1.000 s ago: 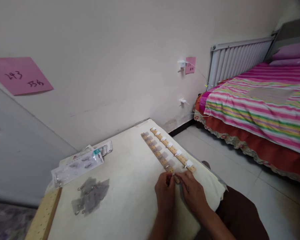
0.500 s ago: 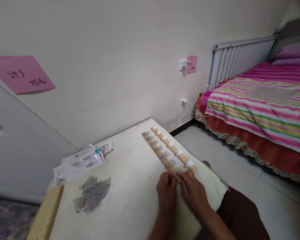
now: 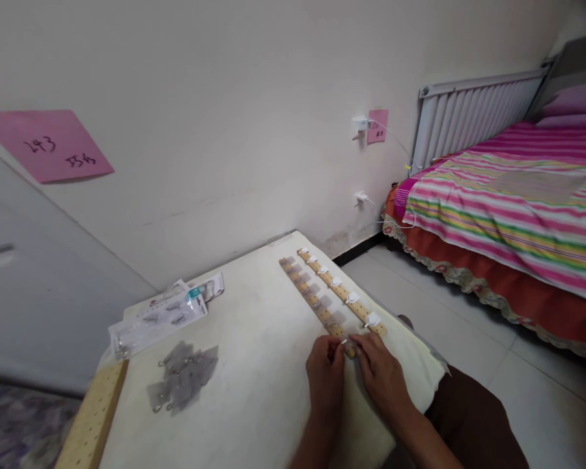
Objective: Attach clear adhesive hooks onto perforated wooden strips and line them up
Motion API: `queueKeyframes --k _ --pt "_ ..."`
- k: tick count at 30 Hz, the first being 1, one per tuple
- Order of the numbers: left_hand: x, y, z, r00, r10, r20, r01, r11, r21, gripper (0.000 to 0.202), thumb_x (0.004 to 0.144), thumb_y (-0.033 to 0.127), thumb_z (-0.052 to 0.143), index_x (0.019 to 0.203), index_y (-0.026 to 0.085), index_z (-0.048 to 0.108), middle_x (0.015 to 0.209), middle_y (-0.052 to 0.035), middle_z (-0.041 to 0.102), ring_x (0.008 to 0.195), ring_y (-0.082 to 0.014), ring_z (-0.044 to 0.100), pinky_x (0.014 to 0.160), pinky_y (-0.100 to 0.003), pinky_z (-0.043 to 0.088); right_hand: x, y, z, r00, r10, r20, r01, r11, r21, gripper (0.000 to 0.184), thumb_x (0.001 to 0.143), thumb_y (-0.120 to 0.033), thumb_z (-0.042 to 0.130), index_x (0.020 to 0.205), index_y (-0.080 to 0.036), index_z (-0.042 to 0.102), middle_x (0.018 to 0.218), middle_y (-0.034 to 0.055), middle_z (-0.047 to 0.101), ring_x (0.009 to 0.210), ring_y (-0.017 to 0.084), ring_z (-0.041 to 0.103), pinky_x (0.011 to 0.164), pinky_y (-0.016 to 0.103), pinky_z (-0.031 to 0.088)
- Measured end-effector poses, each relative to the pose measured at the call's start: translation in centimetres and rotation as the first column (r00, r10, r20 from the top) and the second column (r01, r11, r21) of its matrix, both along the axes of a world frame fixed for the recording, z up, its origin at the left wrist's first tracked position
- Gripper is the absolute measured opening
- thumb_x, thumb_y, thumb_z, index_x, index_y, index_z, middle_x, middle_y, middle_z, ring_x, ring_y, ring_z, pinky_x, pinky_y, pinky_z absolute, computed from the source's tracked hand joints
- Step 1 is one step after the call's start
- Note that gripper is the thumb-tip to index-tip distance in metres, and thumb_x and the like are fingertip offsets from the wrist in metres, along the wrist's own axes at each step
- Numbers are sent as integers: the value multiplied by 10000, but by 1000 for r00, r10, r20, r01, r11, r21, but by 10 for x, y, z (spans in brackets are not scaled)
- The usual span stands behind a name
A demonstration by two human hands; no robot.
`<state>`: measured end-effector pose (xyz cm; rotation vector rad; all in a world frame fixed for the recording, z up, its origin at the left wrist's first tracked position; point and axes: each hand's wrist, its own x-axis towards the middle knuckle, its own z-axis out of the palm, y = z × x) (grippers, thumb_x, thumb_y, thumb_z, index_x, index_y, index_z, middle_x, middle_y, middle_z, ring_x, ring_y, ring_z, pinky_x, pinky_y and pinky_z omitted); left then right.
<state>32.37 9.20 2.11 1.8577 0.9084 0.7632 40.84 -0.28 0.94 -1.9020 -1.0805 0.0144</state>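
Observation:
Two narrow wooden perforated strips lie side by side on the white table top. The left strip (image 3: pixel 310 296) carries several grey clear adhesive hooks, the right strip (image 3: pixel 339 292) several white ones. My left hand (image 3: pixel 326 378) and my right hand (image 3: pixel 381 376) meet at the near end of the left strip. Both hands have their fingertips pinched together around a small clear hook (image 3: pixel 344 342) there. Most of the hook is hidden by the fingers.
A pile of loose grey hooks (image 3: pixel 181 385) and plastic packets (image 3: pixel 159 317) lie at the table's left. A wooden pegboard (image 3: pixel 94 423) sticks out at the near left edge. A bed with a striped cover (image 3: pixel 508 208) and a radiator (image 3: pixel 469 114) stand to the right.
The view has drifted slightly. Both hands stay pinched at the near end of the left strip, with only small finger movement.

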Motion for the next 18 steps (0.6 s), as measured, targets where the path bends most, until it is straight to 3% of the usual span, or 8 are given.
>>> queueKeyframes --k 7,18 --pt "3 1 -2 1000 -1 -10 1 1000 6 89 800 274 516 781 206 571 734 9 630 692 -144 586 665 -261 446 0 1 -1 1000 -3 -18 3 1000 -2 305 919 -231 359 1148 -231 561 1069 70 596 962 190 618 798 305 531" --pt "4 1 -2 999 -2 -37 3 1000 23 79 793 250 512 790 200 573 740 12 625 690 -141 585 664 -262 445 -2 0 -2 998 16 -54 -22 995 -102 349 913 -205 350 1194 -252 552 978 51 562 851 172 630 758 303 526"
